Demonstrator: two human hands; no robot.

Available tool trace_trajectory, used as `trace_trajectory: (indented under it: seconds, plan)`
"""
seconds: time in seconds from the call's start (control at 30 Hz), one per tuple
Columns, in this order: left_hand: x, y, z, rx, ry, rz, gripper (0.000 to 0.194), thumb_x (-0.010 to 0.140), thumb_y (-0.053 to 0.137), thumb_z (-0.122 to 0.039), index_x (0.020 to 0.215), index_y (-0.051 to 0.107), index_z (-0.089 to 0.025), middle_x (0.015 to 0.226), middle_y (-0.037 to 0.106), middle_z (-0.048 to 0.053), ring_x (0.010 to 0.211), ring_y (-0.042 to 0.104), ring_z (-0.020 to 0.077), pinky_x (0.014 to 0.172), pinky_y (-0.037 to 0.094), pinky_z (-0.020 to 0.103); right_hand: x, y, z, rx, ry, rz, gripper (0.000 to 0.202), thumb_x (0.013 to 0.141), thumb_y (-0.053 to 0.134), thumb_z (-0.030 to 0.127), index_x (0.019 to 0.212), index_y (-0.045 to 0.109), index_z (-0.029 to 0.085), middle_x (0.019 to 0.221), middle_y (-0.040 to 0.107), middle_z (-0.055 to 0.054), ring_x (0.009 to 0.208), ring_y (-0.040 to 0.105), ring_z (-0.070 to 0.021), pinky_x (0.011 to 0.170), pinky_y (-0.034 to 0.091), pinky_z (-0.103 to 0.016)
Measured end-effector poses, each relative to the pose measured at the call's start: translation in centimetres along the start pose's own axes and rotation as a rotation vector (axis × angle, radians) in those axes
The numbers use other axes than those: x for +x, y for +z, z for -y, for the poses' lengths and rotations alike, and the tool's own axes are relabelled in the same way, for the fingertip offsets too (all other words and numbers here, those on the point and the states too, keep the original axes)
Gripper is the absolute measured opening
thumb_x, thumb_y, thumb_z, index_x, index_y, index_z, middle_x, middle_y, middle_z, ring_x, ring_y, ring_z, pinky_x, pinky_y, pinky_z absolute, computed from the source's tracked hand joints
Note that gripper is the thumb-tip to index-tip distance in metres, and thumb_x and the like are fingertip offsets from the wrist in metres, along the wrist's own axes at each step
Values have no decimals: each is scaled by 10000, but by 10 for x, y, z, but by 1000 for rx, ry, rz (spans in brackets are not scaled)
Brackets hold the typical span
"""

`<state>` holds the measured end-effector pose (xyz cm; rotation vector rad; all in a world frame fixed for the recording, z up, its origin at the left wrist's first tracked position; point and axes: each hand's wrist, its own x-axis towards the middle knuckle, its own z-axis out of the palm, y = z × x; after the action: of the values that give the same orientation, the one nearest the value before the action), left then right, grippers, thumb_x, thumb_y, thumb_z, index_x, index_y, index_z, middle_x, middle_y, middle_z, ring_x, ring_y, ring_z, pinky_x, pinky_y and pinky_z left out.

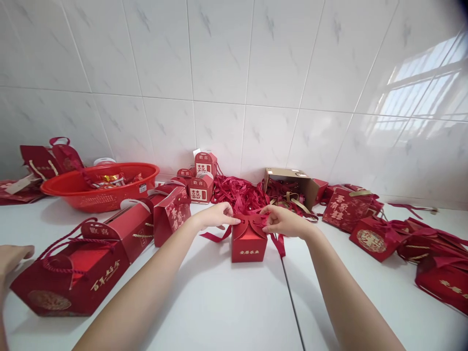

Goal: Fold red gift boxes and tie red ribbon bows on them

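Observation:
A small red gift box [249,249] with gold lettering stands upright before me, its curved top flaps folded in. Dark red ribbon [218,237] runs at its top, with loose ends trailing out on both sides. My left hand [218,216] pinches the ribbon at the box's upper left, thumb against the flap. At the upper right, my right hand [281,220] is closed on the ribbon with thumb and forefinger. The fingers partly cover the ribbon where it meets the flaps.
Another person's hand [14,258] enters at the left edge beside a large red box [78,280] with rope handles. Behind are a red plastic basket [98,199], a ribbon pile [239,192] and an open cardboard box [312,192]. Several finished-looking red boxes [376,239] sit at right.

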<state>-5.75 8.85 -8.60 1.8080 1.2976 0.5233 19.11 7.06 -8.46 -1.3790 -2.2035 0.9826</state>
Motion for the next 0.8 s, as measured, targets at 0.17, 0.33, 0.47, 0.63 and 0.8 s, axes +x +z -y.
trace_trajectory:
  seconds: [0.17,0.33,0.47,0.63,0.8]
  plan:
    - [-3,4,-7,-36,37,63,371,583,751,-437,732,541,-169,681,559,-16,627,519,130,587,404,263,-6,-2,2,22,-28,-63,244,759,597,154,995,546,193,843,560,6,615,573,-93,471,383,-187]
    - [-9,-1,-14,-4,63,13,255,597,722,-372,622,565,-173,613,514,-34,577,422,115,518,286,244,-7,-2,4,-28,-107,-141,211,736,598,166,944,605,198,845,553,2,647,515,-103,536,400,-216]
    - [-14,-3,-21,-40,87,5,181,629,672,-305,649,546,-177,653,546,-27,609,469,124,531,301,240,-6,-1,9,-59,-203,-191,181,689,651,184,868,638,206,860,581,6,777,518,-135,673,415,-247]
    - [-14,5,-25,-132,88,25,247,620,676,-285,709,466,-191,652,546,-33,617,548,128,590,402,257,-3,0,9,-41,-201,-222,129,778,580,284,754,653,180,744,613,-1,665,518,-122,612,399,-243]
    - [-8,6,-19,-115,77,-12,322,684,665,-448,754,493,-184,634,458,-51,517,401,80,473,320,217,3,2,3,2,-127,-279,206,780,570,346,788,660,160,674,603,-6,581,483,-109,524,360,-225]
